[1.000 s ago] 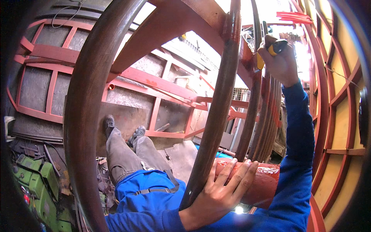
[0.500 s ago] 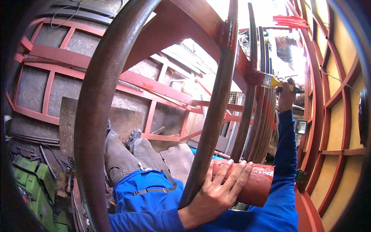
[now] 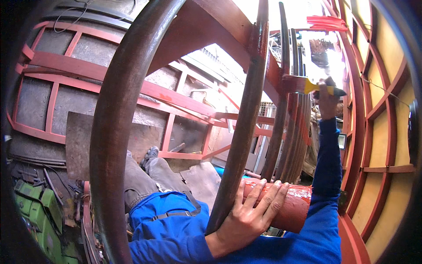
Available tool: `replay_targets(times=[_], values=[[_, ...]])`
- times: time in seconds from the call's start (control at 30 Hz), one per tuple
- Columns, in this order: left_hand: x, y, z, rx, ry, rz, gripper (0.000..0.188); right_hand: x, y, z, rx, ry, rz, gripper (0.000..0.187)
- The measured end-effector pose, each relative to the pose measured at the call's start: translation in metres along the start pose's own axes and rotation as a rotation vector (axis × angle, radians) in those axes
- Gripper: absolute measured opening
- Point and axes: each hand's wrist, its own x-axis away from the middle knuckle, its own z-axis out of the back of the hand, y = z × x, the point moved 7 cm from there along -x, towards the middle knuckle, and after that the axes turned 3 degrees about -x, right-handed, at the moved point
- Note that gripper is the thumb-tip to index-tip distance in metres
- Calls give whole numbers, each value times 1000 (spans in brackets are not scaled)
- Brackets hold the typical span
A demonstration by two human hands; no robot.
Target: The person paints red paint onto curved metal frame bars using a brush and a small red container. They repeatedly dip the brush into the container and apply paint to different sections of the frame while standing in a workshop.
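My left hand is wrapped round a reddish-brown paint can, its fingers spread over the side. Wet red paint glistens on the can. Stretched out at the upper right, my right hand grips a paintbrush with a yellow part and a dark handle end. Its red-loaded bristles touch one of the dark metal bars, beside a red-painted beam. Closer to me stands another dark bar, red near its top, with my left wrist by its lower end. The can's inside is hidden.
A thick dark pipe rises close at the left. Red frames lie on the floor beyond it, with a green machine at the lower left. Along the right runs a yellow panel wall with red ribs.
The brush has swung from slanting to nearly level, its bristles a little higher on the bar. My right hand has shifted slightly. My left hand still holds the can.
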Motion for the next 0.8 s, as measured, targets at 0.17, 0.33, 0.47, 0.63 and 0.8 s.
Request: replay_targets(times=[0.17,0.33,0.47,0.63,0.8], values=[[-2,3,2,18,-20,12,50,17,5,4,110,-2,-23,5],[-1,2,-3,-36,-12,0,53,17,11,30,146,103,-8,5],[0,1,-6,-42,-24,9,53,-3,-20,5,86,5,12,6],[0,2,-4,-67,-45,3,54,-35,-35,-65,683,-197,238,9],[-4,1,0,-39,-53,12,50,-58,-62,-93,687,-290,333,11]])
